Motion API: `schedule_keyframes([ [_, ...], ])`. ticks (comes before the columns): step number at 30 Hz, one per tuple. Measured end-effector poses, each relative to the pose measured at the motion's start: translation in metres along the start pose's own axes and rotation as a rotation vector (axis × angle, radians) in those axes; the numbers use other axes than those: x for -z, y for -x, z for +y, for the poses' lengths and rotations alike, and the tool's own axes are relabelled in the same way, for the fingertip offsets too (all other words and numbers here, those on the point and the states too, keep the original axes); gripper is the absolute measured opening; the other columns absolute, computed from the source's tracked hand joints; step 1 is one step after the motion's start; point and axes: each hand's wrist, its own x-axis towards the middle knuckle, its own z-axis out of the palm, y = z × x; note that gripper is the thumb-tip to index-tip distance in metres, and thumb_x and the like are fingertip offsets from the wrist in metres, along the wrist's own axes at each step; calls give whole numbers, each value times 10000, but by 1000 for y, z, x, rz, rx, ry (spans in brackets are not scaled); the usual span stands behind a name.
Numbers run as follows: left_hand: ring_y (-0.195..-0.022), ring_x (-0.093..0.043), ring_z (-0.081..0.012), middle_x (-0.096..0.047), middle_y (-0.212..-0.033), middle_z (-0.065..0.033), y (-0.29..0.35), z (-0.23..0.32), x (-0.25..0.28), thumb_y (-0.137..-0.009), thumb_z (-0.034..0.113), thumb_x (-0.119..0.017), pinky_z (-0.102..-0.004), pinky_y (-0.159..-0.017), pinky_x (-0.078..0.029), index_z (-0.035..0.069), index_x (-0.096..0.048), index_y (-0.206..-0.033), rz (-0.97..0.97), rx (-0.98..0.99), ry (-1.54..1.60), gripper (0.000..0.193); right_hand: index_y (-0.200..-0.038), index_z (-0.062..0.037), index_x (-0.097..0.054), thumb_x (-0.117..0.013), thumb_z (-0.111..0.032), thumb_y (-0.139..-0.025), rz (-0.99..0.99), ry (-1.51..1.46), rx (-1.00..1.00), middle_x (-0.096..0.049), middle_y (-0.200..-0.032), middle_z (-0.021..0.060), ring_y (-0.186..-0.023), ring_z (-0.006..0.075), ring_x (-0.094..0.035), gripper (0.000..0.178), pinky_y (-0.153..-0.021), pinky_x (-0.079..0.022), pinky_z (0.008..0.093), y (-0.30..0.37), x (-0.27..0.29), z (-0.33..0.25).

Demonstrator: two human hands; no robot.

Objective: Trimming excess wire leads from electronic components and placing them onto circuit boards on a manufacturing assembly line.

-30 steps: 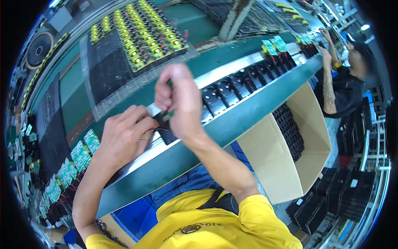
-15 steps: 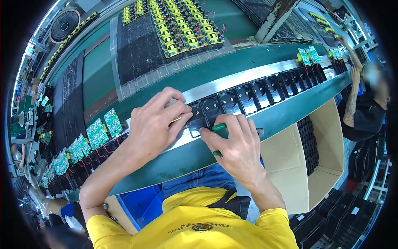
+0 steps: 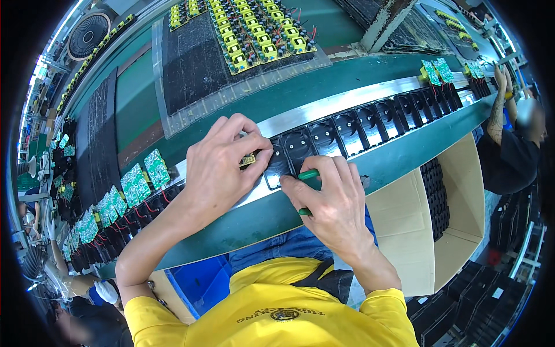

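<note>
at the frame's centre, the left hand [image 3: 218, 162] pinched a small yellowish piece [image 3: 248, 160]; the right hand [image 3: 334, 196] gripped a smooth green-handled tool [image 3: 309, 174] near a glossy black rectangular plastic case [image 3: 278, 166].

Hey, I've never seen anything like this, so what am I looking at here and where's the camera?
There's no robot here: these are a person's own bare hands. A wide fisheye camera on their head looks down, so straight edges bend. The left hand pinches a small yellowish part; the right hand holds a green-handled tool, its tip hard to make out. Along the green bench runs a row of black cases. Green boards stand to the left, and boards with yellow parts lie farther back.
</note>
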Motion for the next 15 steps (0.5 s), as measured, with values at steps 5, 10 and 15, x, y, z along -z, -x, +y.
schedule_keyframes([
  [5,-939,-654,-189,-709,-1072,-3,-2,0,0,-915,52,-848,-316,-814,-528,79,-835,-979,-6,16,46,71,-1013,-160,-896,-927,-82,-861,3,-8,-4,-637,-1196,72,-992,232,-563,174,-861,-496,377,1,-1,1],
  [10,-936,-652,-188,-712,-1051,0,-3,-1,1,-915,53,-848,-315,-822,-526,73,-834,-974,-17,42,87,64,-1008,-161,-895,-929,-78,-861,1,-14,-9,-633,-1193,72,-990,233,-563,173,-861,-503,374,1,-2,1],
  [15,-925,-645,-186,-715,-1041,6,-3,0,1,-915,48,-847,-312,-818,-524,72,-833,-969,-21,4,21,61,-1000,-163,-896,-929,-74,-863,-3,-19,-19,-629,-1194,72,-988,233,-562,167,-862,-508,372,0,-1,0],
])
